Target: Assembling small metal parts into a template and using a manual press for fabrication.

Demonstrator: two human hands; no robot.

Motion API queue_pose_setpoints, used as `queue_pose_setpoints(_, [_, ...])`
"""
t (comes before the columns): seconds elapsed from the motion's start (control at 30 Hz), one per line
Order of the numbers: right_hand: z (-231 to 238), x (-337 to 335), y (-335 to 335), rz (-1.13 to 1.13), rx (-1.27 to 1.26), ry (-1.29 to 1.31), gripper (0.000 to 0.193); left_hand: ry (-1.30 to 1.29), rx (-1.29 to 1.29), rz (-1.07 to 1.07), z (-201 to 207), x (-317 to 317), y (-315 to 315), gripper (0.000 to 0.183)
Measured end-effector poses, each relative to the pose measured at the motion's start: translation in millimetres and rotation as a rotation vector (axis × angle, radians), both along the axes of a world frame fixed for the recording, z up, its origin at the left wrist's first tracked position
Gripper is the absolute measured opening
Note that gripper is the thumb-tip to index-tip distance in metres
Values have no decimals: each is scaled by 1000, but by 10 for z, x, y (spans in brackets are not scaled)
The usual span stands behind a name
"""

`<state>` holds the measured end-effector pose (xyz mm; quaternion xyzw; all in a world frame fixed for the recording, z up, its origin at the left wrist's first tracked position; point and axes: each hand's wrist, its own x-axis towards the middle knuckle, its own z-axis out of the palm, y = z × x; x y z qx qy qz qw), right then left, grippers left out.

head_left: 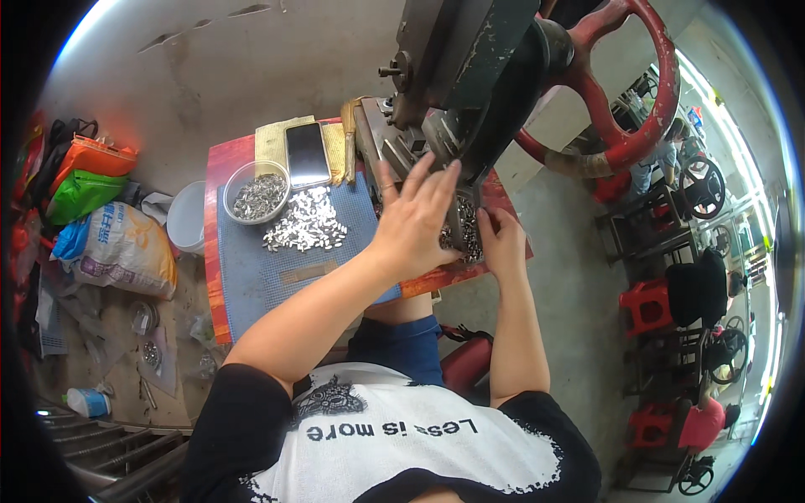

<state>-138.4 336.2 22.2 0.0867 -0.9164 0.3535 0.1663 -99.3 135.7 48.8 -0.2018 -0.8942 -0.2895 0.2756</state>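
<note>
So a big dark press (pixel 490 75) is looming over a red table (pixel 231 159) with a blue mat (pixel 243 277), and the left hand (pixel 411 226) is reaching up to the press, fingers splaying loosely. The right hand (pixel 505 243) is curling beside some small metal parts (pixel 471 239) sitting between both hands; can't tell if either's pinching anything, tbh. A clear bowl (pixel 248 220) is holding metal bits, and shiny pieces (pixel 312 220) are lying piled next to it.

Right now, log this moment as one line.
left hand: spread at press | right hand: near metal bits, grip unclear | bowl: holding pieces | pile: on mat | phone: beyond pile
</note>
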Motion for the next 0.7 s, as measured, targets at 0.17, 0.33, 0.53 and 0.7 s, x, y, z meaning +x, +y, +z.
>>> queue_pose_setpoints(0.17, [131, 1, -105, 108, 38, 110, 24, -232, 65, 298, 34, 229, -593, 118])
queue_pose_setpoints(0.33, [41, -121, -94, 228, 105, 190, 26, -505, -195, 304, -169, 250, -855, 108])
queue_pose_setpoints(0.53, [149, -189, -72, 220, -949, -576, 29, -526, -313, 241, -365, 303, -951, 89])
queue_pose_setpoints(0.7, [203, 22, -413, 472, -655, -605, 27, -233, -91, 277, -324, 526, -1159, 50])
